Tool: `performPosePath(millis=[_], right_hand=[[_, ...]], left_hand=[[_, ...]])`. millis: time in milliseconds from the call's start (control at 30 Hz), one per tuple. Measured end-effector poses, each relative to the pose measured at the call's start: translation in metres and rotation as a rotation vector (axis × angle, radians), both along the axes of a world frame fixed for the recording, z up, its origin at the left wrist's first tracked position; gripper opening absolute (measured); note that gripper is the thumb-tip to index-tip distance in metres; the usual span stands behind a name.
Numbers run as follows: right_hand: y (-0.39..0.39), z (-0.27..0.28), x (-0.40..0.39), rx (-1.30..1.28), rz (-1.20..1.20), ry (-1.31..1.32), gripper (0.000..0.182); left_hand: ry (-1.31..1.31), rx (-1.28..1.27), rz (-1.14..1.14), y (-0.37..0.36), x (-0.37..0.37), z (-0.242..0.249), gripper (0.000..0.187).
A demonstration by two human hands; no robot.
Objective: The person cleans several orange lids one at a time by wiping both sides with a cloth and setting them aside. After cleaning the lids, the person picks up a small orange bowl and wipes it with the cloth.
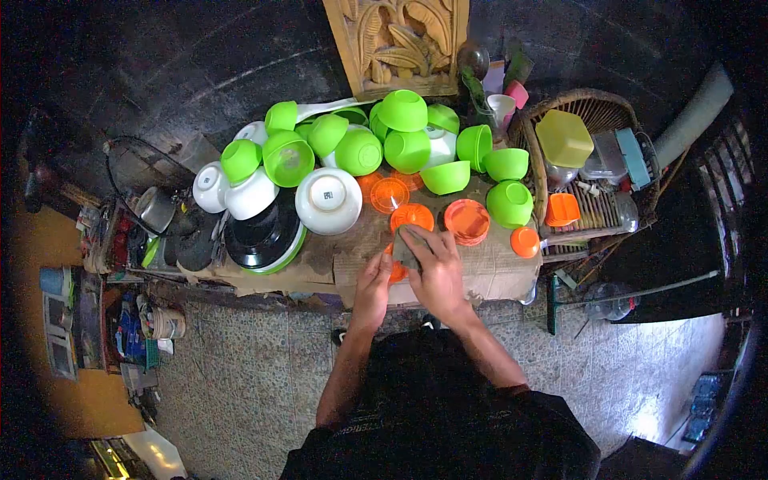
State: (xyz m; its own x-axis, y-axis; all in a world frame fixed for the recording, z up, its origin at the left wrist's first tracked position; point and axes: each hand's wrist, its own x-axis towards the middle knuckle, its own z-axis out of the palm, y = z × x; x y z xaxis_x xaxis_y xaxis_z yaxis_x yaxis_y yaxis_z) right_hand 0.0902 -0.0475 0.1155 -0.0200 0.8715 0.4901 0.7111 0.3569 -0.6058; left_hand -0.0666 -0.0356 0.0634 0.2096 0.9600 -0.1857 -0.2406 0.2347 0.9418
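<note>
My left hand (372, 290) has its fingers closed on the edge of an orange lid (396, 273), mostly covered by my hands. My right hand (436, 272) presses a grey cloth (405, 253) against that lid, its fingers bent over the cloth. Just beyond my fingers lies another orange lid (413, 216). To the right is a stack of orange lids (466, 221), with a small orange lid (525, 242) farther right. A clear orange lid (390, 194) rests behind, near a white bowl (329, 201) turned upside down.
Several green bowls (358, 152) are piled along the back of the cardboard-covered table (320, 267). A black plate (260, 232) lies at the left. At the right stands a wicker basket (588, 100) holding a yellow container (564, 138) and an orange cup (562, 209).
</note>
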Motion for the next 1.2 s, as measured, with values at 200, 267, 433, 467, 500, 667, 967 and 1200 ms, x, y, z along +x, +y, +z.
performPosePath(millis=[200, 267, 433, 467, 500, 667, 967, 1200], right_hand=[[-0.003, 0.002, -0.015, 0.055, 0.015, -0.135, 0.059], [-0.004, 0.000, -0.017, 0.079, 0.023, -0.163, 0.057], [-0.011, -0.009, -0.024, 0.122, 0.046, -0.226, 0.051], [-0.012, -0.012, -0.026, 0.133, 0.065, -0.255, 0.050], [-0.013, -0.014, -0.028, 0.144, 0.084, -0.283, 0.049], [-0.014, -0.022, -0.030, 0.172, 0.194, -0.193, 0.049], [-0.008, -0.039, -0.011, 0.298, 0.250, -0.104, 0.058], [-0.011, -0.040, -0.011, 0.336, 0.181, -0.018, 0.059]], left_hand=[[-0.224, -0.008, 0.083, -0.010, 0.011, -0.003, 0.049], [-0.304, -0.105, 0.118, -0.008, 0.014, 0.000, 0.053], [-0.507, -0.307, 0.131, -0.009, 0.018, 0.029, 0.062], [-0.518, -0.304, 0.167, -0.010, 0.022, 0.034, 0.062], [-0.529, -0.300, 0.204, -0.010, 0.024, 0.036, 0.062], [-0.582, -0.172, 0.270, -0.001, 0.008, 0.015, 0.054], [-0.987, -0.190, 0.186, 0.003, -0.015, -0.023, 0.037], [-1.101, -0.254, 0.119, 0.003, -0.017, -0.035, 0.041]])
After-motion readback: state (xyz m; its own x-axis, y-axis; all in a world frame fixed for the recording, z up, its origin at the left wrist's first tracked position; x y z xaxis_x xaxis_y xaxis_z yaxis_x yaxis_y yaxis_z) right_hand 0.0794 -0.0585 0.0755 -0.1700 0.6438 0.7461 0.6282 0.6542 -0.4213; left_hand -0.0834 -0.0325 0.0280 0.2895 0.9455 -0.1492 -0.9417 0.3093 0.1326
